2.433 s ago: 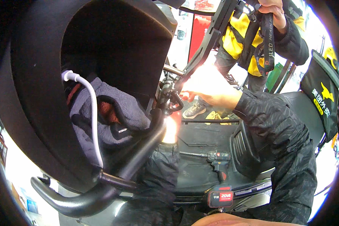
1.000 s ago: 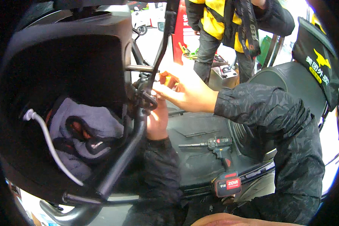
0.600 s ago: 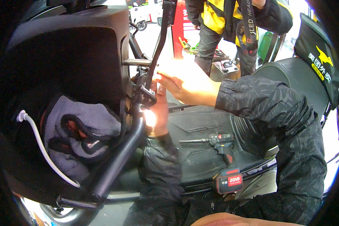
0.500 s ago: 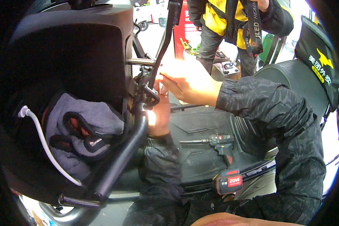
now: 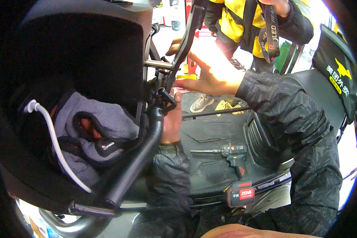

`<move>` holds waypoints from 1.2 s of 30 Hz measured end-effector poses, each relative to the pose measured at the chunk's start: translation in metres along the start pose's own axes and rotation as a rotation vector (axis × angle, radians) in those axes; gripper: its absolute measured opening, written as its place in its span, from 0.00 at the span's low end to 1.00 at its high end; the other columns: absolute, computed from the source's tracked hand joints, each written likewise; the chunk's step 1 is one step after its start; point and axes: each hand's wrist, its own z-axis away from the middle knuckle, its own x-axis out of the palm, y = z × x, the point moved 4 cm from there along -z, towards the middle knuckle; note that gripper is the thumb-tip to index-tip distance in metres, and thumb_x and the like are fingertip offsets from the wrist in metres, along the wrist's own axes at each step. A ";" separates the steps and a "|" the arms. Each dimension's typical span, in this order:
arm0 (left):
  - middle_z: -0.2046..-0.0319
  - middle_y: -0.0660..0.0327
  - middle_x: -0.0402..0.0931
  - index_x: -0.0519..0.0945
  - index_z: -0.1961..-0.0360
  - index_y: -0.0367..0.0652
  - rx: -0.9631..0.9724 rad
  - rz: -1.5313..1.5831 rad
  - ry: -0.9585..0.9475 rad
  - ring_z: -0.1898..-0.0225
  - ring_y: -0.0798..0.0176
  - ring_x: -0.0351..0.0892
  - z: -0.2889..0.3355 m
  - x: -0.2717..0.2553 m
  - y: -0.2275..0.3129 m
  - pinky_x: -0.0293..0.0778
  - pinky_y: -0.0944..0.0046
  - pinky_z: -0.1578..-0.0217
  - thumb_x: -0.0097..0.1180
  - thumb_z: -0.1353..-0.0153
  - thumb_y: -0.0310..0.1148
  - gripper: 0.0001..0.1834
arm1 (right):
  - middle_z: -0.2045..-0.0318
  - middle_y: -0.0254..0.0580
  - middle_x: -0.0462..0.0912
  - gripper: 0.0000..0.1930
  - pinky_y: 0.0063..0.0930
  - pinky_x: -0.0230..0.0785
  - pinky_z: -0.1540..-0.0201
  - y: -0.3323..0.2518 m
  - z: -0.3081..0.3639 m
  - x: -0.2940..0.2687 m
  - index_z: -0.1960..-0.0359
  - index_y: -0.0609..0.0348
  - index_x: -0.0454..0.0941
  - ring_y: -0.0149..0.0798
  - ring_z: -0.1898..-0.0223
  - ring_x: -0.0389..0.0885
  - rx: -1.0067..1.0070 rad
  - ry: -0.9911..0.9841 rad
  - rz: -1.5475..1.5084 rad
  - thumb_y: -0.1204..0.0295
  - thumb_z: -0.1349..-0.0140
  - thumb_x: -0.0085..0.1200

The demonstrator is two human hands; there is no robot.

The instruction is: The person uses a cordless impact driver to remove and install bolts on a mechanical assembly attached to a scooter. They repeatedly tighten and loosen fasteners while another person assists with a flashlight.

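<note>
A flat black metal bar point(image 5: 187, 39) rises from a black bracket with bolts point(image 5: 161, 95), beside a dark storage box. My right hand point(image 5: 218, 75) is at the bar from the right, brightly lit. Its fingers are spread, with a fingertip behind the bar and the thumb low near the bracket. Below it, my left hand point(image 5: 171, 125) reaches up behind the bracket. Most of its fingers are hidden there, so its grip does not show. A short silver rod point(image 5: 158, 64) joins the box side to the bar. A thick black tube point(image 5: 135, 162) runs down-left from the bracket.
A cordless power tool point(image 5: 236, 160) with a long bit lies on the black footboard point(image 5: 210, 131). Inside the box is a grey fleece item point(image 5: 103, 109) beside a white cable point(image 5: 53, 139). A black seat point(image 5: 305, 85) is at right. Another person point(image 5: 238, 23) stands beyond.
My right hand has opened from a pinch near the bracket and spread its fingers beside the bar. The view has shifted slightly, and the left hand stays under the bracket.
</note>
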 end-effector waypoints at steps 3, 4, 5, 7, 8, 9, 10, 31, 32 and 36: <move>0.56 0.67 0.82 0.84 0.48 0.48 -0.038 -0.054 0.120 0.57 0.66 0.67 0.002 0.007 0.001 0.66 0.62 0.57 0.65 0.36 0.44 0.18 | 0.57 0.41 0.81 0.30 0.35 0.75 0.56 0.011 -0.003 0.004 0.44 0.56 0.78 0.41 0.57 0.82 0.248 -0.283 -0.294 0.54 0.44 0.72; 0.56 0.68 0.82 0.83 0.48 0.48 -0.033 -0.018 0.037 0.58 0.66 0.66 0.001 0.012 0.001 0.66 0.62 0.57 0.65 0.35 0.44 0.18 | 0.55 0.42 0.82 0.28 0.32 0.77 0.56 0.014 -0.004 0.005 0.43 0.57 0.77 0.39 0.57 0.83 0.295 -0.366 -0.333 0.55 0.40 0.69; 0.57 0.68 0.82 0.83 0.48 0.49 -0.019 0.018 -0.015 0.58 0.66 0.66 0.001 0.015 0.002 0.66 0.62 0.57 0.65 0.35 0.44 0.18 | 0.53 0.43 0.83 0.26 0.30 0.78 0.56 0.015 -0.006 0.002 0.43 0.58 0.77 0.37 0.57 0.84 0.259 -0.376 -0.275 0.55 0.37 0.65; 0.55 0.71 0.82 0.83 0.48 0.50 -0.006 0.001 -0.066 0.58 0.65 0.64 0.000 0.014 0.002 0.65 0.62 0.57 0.61 0.32 0.45 0.17 | 0.50 0.44 0.83 0.24 0.30 0.79 0.54 0.028 -0.012 -0.001 0.42 0.59 0.77 0.37 0.54 0.85 0.420 -0.456 -0.652 0.57 0.33 0.61; 0.54 0.71 0.82 0.83 0.48 0.51 -0.016 0.014 -0.051 0.58 0.65 0.64 -0.001 0.010 0.002 0.65 0.62 0.57 0.62 0.33 0.45 0.17 | 0.48 0.45 0.83 0.23 0.30 0.80 0.53 0.035 -0.013 0.000 0.41 0.60 0.77 0.36 0.53 0.85 0.520 -0.503 -0.860 0.58 0.31 0.59; 0.53 0.71 0.81 0.83 0.48 0.51 -0.020 0.028 -0.038 0.58 0.65 0.64 -0.001 0.006 0.001 0.65 0.62 0.57 0.62 0.33 0.45 0.17 | 0.45 0.41 0.80 0.19 0.28 0.80 0.50 0.037 -0.016 -0.006 0.41 0.65 0.77 0.33 0.53 0.84 0.403 -0.437 -0.920 0.68 0.29 0.54; 0.51 0.71 0.81 0.83 0.47 0.52 -0.035 0.048 -0.063 0.58 0.65 0.64 -0.003 0.003 0.001 0.65 0.62 0.56 0.62 0.33 0.45 0.18 | 0.46 0.37 0.81 0.19 0.27 0.80 0.50 0.044 -0.017 0.004 0.39 0.63 0.75 0.31 0.51 0.83 0.552 -0.424 -1.057 0.66 0.27 0.54; 0.45 0.64 0.81 0.80 0.42 0.50 -0.069 0.047 -0.104 0.47 0.62 0.79 0.000 -0.001 0.000 0.76 0.55 0.56 0.58 0.28 0.38 0.16 | 0.54 0.43 0.88 0.13 0.35 0.80 0.48 0.039 -0.103 0.023 0.54 0.65 0.86 0.40 0.52 0.87 -0.098 -1.183 -0.720 0.71 0.37 0.67; 0.45 0.64 0.81 0.80 0.42 0.50 -0.069 0.039 -0.133 0.47 0.62 0.79 -0.001 0.000 -0.001 0.76 0.55 0.56 0.58 0.28 0.38 0.16 | 0.56 0.42 0.88 0.13 0.33 0.79 0.49 0.041 -0.102 0.024 0.54 0.64 0.86 0.37 0.54 0.87 0.041 -1.184 -0.733 0.70 0.37 0.68; 0.47 0.63 0.82 0.80 0.41 0.47 0.010 -0.121 -0.036 0.49 0.63 0.79 0.004 -0.009 -0.003 0.77 0.56 0.58 0.59 0.29 0.38 0.18 | 0.62 0.37 0.90 0.19 0.24 0.75 0.54 0.047 -0.088 0.019 0.55 0.60 0.90 0.27 0.62 0.86 0.761 -1.068 -0.785 0.61 0.42 0.75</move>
